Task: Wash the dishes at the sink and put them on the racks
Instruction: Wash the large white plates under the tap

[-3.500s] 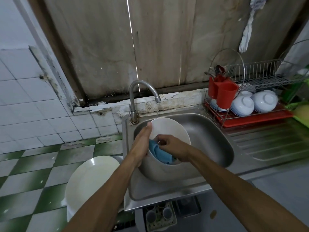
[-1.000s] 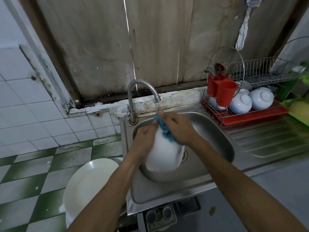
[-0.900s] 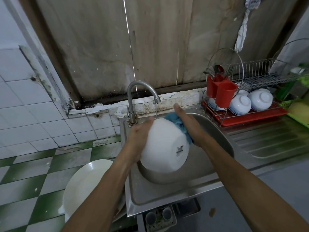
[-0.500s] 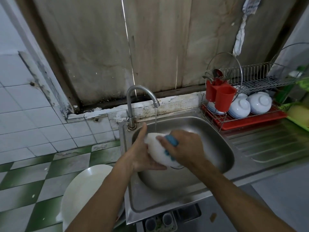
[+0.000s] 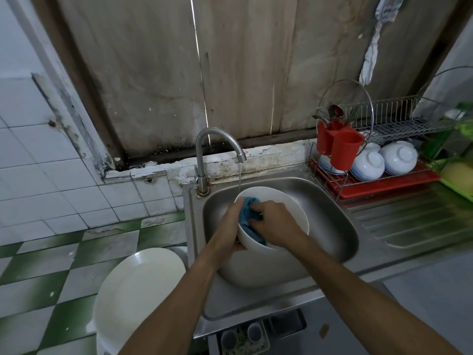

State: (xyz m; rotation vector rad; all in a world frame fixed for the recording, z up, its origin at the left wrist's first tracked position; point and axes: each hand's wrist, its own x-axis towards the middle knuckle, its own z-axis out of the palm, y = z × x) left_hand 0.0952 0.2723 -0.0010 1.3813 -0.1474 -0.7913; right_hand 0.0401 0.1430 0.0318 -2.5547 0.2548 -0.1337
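Bowl (image 5: 288, 210) sits tilted over the sink (image 5: 331, 222), mouth toward you — your left hand (image 5: 226, 230) grips its left rim, your right hand (image 5: 275, 224) clutches the blue cloth (image 5: 246, 213) inside; the rack (image 5: 389, 187) lies off right, nearer that hand

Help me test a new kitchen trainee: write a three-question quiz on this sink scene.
1. True or false: water is running from the tap above the white bowl.
2. What does the right hand grip inside that bowl? A) a blue cloth B) a yellow sponge C) a steel scourer
3. In a word or two: which way up do the washed bowls sit on the lower tier of the dish rack?

Key: 1 true; 2 A; 3 upside down.
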